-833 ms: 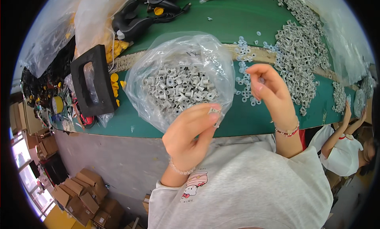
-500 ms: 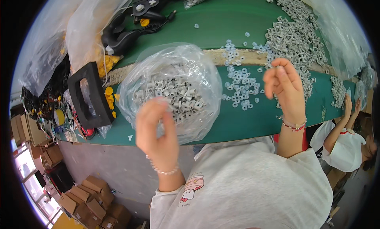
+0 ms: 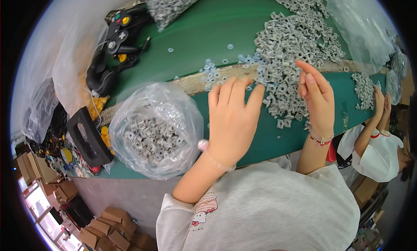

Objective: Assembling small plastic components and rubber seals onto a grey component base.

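Rings [image 3: 210, 68] lie just beyond the left hand [image 3: 233, 123], which is spread, palm hidden; the right hand [image 3: 319, 97] half-curls, any hold unclear. Brushing sideways could mix rings into the grey parts [image 3: 284, 40].

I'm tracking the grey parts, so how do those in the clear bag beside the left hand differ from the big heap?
The bagged parts sit in a clear bag; the heap lies loose on the green table. The bagged parts are left of the left hand; the heap is mostly to its right. Both are small grey pieces.
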{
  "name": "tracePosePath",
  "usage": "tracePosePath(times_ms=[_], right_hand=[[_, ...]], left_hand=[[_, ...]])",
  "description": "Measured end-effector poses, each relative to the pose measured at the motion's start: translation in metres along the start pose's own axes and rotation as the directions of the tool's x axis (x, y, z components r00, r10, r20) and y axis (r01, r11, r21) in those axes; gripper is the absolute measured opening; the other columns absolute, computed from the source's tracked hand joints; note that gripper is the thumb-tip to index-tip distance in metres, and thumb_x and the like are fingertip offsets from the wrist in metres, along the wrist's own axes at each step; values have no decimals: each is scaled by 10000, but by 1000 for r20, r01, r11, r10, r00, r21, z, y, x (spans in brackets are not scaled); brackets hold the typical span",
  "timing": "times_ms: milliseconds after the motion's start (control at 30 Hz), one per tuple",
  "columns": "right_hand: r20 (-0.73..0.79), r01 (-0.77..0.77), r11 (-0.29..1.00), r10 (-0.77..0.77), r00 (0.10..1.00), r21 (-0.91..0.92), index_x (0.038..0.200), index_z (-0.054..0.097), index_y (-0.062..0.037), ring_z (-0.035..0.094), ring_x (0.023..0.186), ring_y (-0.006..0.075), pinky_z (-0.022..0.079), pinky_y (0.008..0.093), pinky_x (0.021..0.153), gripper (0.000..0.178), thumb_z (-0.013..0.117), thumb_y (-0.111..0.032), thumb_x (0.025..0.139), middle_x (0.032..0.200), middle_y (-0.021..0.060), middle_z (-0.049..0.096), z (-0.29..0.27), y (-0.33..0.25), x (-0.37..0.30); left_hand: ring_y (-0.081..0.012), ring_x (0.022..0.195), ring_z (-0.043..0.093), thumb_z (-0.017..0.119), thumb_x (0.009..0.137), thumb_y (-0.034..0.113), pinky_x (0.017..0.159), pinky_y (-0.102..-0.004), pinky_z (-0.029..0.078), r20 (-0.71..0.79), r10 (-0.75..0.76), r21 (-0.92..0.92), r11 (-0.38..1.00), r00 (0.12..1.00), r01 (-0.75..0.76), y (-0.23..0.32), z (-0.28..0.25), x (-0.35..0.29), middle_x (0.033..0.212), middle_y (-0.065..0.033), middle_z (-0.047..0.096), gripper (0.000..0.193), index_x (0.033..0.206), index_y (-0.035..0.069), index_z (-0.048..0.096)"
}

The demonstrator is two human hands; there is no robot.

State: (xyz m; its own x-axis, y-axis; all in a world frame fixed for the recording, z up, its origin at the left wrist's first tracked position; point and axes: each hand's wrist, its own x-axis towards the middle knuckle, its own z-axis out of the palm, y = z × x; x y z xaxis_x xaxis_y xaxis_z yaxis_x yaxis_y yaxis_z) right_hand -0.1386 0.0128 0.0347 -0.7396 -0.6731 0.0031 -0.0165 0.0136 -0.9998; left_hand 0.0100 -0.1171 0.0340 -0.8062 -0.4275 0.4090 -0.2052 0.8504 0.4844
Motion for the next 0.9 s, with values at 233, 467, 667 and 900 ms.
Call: tracePosePath(times_ms=[233,467,667,900], right_hand=[[-97,-18,993,30,995,119,1095,572,17,554,587,96,438,204,536,215,542,-7,883,779,78,628,-21,2,-1],[146,136,985,-151,978,106,1020,646,2,599,734,137,470,241,640,184,584,-5,846,858,91,622,-20,-5,-5],[265,217,974,-228,937,68,927,677,-26,555,715,145,440,244,639,148,653,5,785,839,66,599,19,-16,-20],[394,256,958,-286,873,128,895,663,-32,550,720,133,441,239,650,140,687,-9,759,863,59,579,35,-33,-35]], left_hand=[[-235,903,520,665,722,50,762,-372,362,27,-23,55,998,999,21,-9,56,16,957,-40,568,183,885,84,590],[-201,858,615,659,760,-37,778,-296,470,238,-289,-672,640,927,372,13,23,7,983,-88,631,216,915,42,532],[-156,902,595,697,735,-74,830,-283,478,411,-356,-896,9,839,443,19,-1,-15,978,-109,628,320,1026,-23,573],[-231,866,617,799,626,-23,776,-319,495,29,-327,-976,196,945,97,13,-10,-45,923,-137,647,359,931,-22,611]])
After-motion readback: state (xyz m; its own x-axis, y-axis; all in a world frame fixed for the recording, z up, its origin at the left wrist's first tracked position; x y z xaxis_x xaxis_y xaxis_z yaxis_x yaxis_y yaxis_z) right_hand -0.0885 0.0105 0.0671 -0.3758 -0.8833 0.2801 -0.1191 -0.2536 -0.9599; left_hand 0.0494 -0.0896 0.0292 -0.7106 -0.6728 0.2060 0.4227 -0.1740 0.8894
